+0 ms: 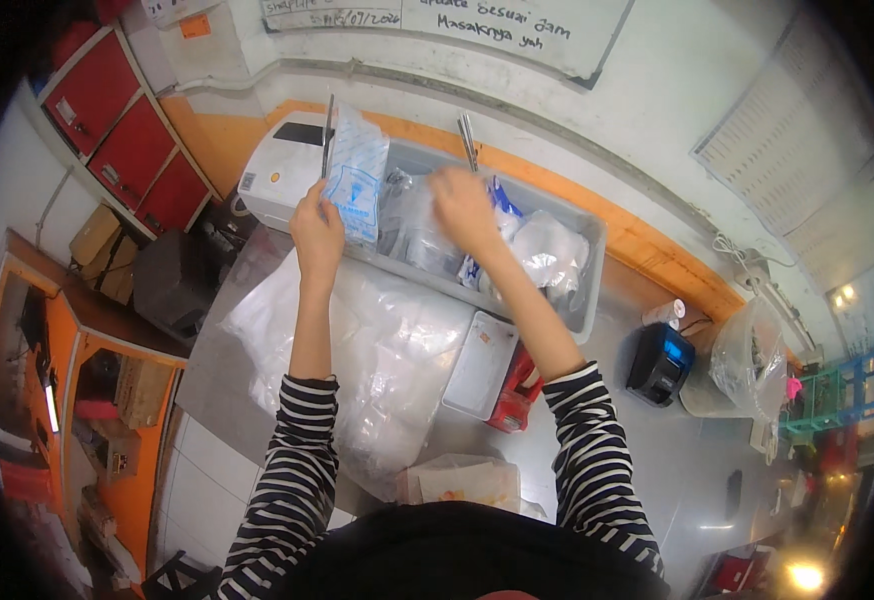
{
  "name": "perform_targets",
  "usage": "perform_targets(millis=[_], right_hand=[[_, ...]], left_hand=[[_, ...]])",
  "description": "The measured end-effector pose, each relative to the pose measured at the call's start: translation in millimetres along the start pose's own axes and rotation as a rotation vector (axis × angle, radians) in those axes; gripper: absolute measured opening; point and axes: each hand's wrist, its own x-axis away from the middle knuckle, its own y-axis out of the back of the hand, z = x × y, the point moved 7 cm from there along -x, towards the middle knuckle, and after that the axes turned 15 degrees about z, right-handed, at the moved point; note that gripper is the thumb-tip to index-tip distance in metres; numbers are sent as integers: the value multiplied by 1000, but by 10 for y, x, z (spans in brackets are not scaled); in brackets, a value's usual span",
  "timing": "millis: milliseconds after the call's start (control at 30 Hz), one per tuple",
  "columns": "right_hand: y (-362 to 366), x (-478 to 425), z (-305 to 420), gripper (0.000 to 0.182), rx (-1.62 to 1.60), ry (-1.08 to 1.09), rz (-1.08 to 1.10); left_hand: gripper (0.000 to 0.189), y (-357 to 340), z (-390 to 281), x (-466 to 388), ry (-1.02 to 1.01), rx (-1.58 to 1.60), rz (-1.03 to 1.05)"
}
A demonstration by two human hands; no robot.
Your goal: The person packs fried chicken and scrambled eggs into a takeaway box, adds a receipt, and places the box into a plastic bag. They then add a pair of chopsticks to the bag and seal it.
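My left hand (318, 226) grips a thin dark rod-like item (327, 139), whose kind I cannot tell, at the left end of a grey plastic bin (594, 262). Right beside it stands a clear plastic packet with blue print (356, 180). My right hand (461, 201) is blurred above the bin, over clear plastic bags (425, 244); whether its fingers hold anything cannot be told. Thin metal rods (468, 141) stick up at the bin's back edge. White bundles in clear plastic (549, 244) fill the bin's right part.
A white label printer (279, 161) stands left of the bin. Large clear plastic bags (399, 330) lie in front. Near them are a white tray (480, 364), a red tool (513, 401) and a wrapped packet (463, 480). A black device (660, 364) stands to the right.
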Motion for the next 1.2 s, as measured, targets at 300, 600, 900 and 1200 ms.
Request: perform_targets(millis=[300, 600, 900, 1200], right_hand=[[-869, -132, 23, 20, -30, -263, 418], [1293, 484, -572, 19, -364, -446, -659], [2076, 1096, -275, 17, -862, -498, -192], [2096, 1528, 895, 20, -627, -386, 210]], left_hand=[[27, 196, -18, 40, -42, -30, -12], [28, -578, -245, 62, -157, 123, 2], [102, -1446, -364, 372, 128, -365, 734], [82, 70, -2055, 1907, -690, 394, 382]])
